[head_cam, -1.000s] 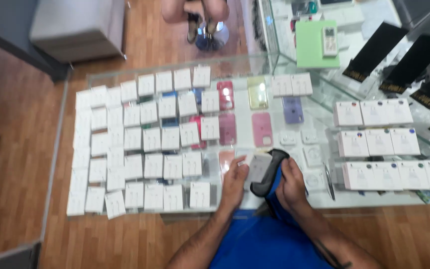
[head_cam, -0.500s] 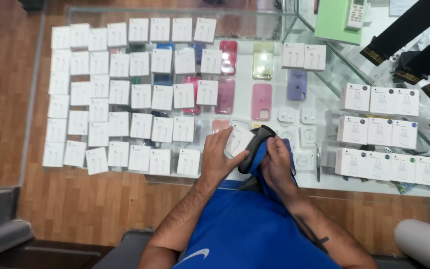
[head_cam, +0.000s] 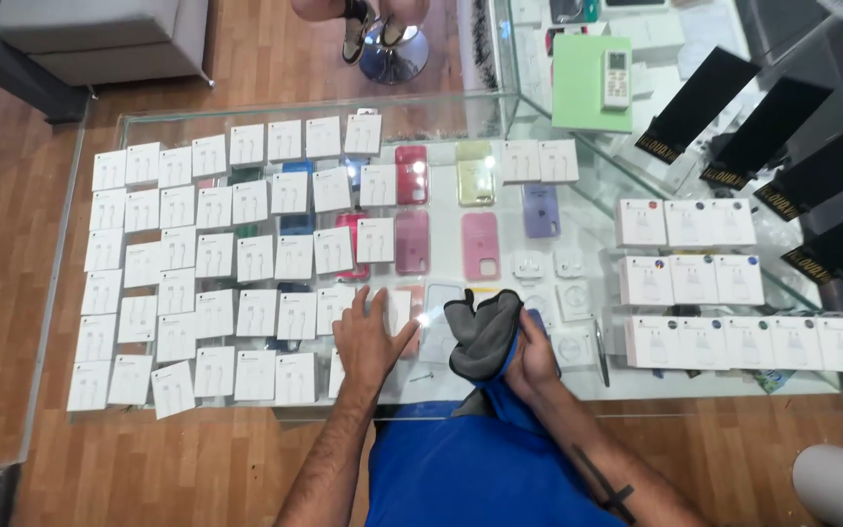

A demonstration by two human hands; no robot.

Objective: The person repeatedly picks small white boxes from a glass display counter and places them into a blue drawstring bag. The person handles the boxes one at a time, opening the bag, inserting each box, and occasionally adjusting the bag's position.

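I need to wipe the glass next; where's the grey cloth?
In the head view, the grey cloth is bunched in the right hand at the counter's near edge, right of the flat left hand.

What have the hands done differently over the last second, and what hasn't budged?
The left hand has slid left, off toward the white boxes, and now lies flat on the glass counter. The right hand still grips the grey cloth, now bunched up higher. The boxes and phone cases lie as before.
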